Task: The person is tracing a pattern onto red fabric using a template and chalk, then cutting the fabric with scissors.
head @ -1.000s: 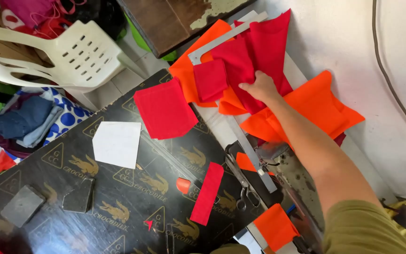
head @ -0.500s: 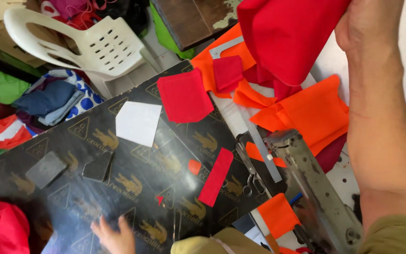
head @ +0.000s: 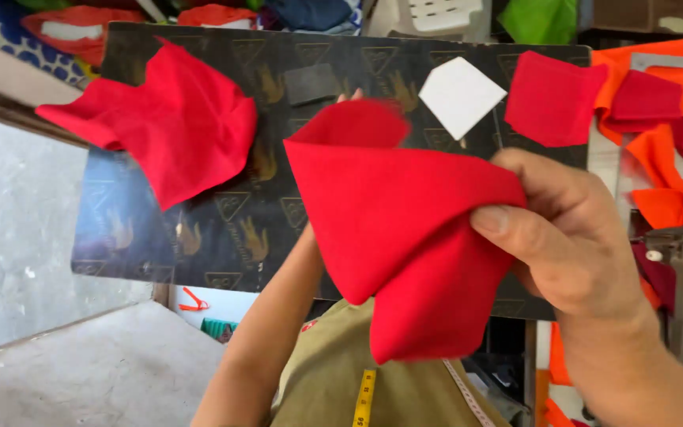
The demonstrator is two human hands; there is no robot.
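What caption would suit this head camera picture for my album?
Both hands, right hand pinching, left hand mostly hidden behind, hold up a folded red fabric piece above a dark patterned worktable.

The cloth [head: 405, 237] was plain red, the board [head: 223, 229] black with gold bird motifs, the paper [head: 460, 95] white, scraps [head: 673, 202] at three o'clock orange, and the tape measure [head: 364, 399] yellow.

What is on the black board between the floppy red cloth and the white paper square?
In the head view, a small dark grey square patch lies on the board between the loose red cloth and the white square.
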